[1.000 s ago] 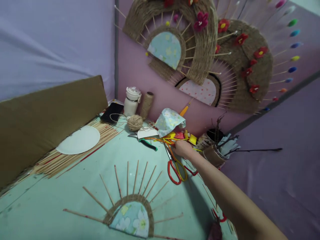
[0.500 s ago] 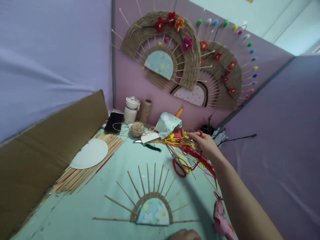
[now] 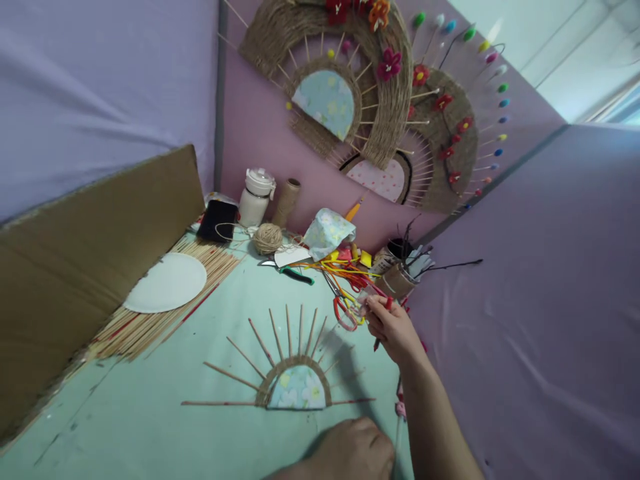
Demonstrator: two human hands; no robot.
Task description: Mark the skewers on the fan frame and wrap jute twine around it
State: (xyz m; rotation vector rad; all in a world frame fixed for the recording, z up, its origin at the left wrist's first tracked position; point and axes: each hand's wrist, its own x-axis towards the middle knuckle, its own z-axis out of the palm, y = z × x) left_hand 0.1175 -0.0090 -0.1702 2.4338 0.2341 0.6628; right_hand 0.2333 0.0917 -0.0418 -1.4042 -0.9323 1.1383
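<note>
So the right hand (image 3: 395,330) has just come back from the clutter by the wall, and the left hand (image 3: 357,448) shows a lot more than it did a moment ago. The right one has thumb and fingers pinched together on a clear piece (image 3: 367,293), probably thin plastic, but it's pretty blurry. That puts the piece just beside the scissors (image 3: 340,299), between the colored strips (image 3: 350,270) and the half-circle piece (image 3: 297,390). Left hand is curled low near the front of the worktop (image 3: 150,413); can't tell if anything's under the fingers.

The half-circle piece lies flat in the middle, flat side toward the person, thin sticks (image 3: 301,330) fanning out around its curve. Those tips are the edges I'd watch, since the right-hand ones reach toward the right arm. Far left there's a standing cardboard sheet (image 3: 110,247) with a stick bundle (image 3: 145,333) along it, and a purple wall (image 3: 540,300) closes off the right. Widest gap for moving looks like the stretch between bundle and fan; the right side seems tighter.
</note>
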